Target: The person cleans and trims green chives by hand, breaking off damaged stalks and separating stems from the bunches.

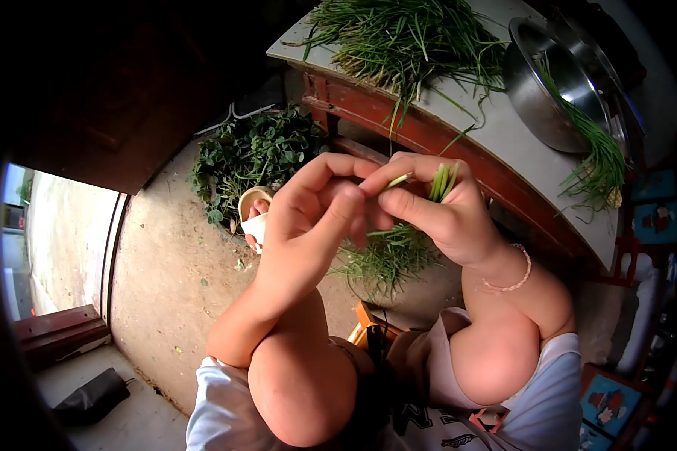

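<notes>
My right hand (447, 207) is closed around a few garlic chives, their pale green stalk ends (444, 182) sticking up between the fingers. A single stalk (399, 180) juts out from between its thumb and index finger. Beside it, my left hand (301, 214) is closed in a pinch, fingertips meeting those of the right; what they grip is hidden. Below both hands are thin green leaves (391, 259); I cannot tell whether they hang from the right hand or lie on the floor.
A large heap of chives (414, 41) covers part of the white table (496, 124). More chives (590, 143) drape over a steel bowl (541, 90) there. Broad-leaved greens (259, 143) lie on the floor (165, 248), near a sandalled foot (256, 214). A doorway opens at left.
</notes>
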`<action>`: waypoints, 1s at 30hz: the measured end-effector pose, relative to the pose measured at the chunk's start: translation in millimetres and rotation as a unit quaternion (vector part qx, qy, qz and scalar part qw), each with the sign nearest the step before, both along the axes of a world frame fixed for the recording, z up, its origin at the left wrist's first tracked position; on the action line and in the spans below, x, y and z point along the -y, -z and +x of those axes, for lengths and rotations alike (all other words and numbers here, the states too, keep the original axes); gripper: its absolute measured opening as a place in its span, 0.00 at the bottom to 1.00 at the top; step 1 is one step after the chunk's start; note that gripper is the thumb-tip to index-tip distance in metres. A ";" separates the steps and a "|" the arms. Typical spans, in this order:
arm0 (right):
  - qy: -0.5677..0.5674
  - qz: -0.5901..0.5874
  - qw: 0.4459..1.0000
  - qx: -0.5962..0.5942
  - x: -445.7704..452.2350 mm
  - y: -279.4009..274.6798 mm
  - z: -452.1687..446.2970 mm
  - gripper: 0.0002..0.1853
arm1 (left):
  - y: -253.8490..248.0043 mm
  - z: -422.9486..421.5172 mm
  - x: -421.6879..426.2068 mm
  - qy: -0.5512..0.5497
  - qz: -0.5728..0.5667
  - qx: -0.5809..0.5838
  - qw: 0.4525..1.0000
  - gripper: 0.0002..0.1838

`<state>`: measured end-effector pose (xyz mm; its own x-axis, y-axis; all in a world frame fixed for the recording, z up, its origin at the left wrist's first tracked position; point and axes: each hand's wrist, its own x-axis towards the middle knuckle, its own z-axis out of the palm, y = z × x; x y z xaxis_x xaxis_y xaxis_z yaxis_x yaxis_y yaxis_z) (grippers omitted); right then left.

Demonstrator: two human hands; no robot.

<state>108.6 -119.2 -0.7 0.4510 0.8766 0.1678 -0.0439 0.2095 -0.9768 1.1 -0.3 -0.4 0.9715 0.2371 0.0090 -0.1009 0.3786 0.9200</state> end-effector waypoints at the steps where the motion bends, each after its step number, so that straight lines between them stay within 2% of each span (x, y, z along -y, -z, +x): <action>1: -0.012 0.010 1.000 -0.023 0.3 -0.6 0.0 0.06 | -1.0 -0.8 0.0 -0.005 0.028 0.010 1.000 0.12; 3: -0.025 0.020 0.998 -0.045 0.1 -4.1 -2.8 0.06 | -1.5 -1.3 1.5 -0.012 0.020 0.004 1.000 0.12; 5: 0.047 -0.024 0.994 -0.096 -0.4 -11.2 -9.6 0.05 | 1.8 -1.1 1.4 -0.042 0.019 0.004 0.999 0.12; 6: 0.046 -0.024 0.994 -0.095 0.2 -11.4 -9.2 0.05 | 3.6 -1.2 1.5 -0.042 0.019 0.004 0.999 0.12; 8: 0.042 -0.062 0.995 -0.062 2.2 -11.5 -7.4 0.04 | 7.2 -0.9 1.9 -0.033 0.025 0.016 0.999 0.11; 12: 0.041 -0.054 0.997 -0.027 2.5 -5.1 -3.4 0.03 | 8.8 0.7 3.3 -0.035 0.031 0.023 0.999 0.08; 14: 0.056 -0.069 0.995 0.048 4.1 -2.0 -1.3 0.05 | 6.7 0.8 3.0 -0.037 0.037 0.011 0.999 0.07; 22: 0.045 -0.052 0.995 0.075 3.1 -0.5 0.1 0.05 | 5.1 -1.3 -2.0 -0.049 0.104 -0.018 0.993 0.03; 24: 0.047 -0.042 0.995 0.072 3.2 -1.3 1.0 0.04 | 7.1 -0.6 -3.0 -0.042 0.120 0.016 0.992 0.03; 26: 0.020 -0.058 0.992 0.110 5.0 -4.1 4.1 0.05 | 5.5 -1.1 -4.7 -0.047 0.125 0.010 0.991 0.03; 30: 0.020 -0.095 0.992 0.082 9.3 -9.5 6.2 0.03 | 9.3 -0.2 -1.9 -0.059 0.113 0.020 0.992 0.03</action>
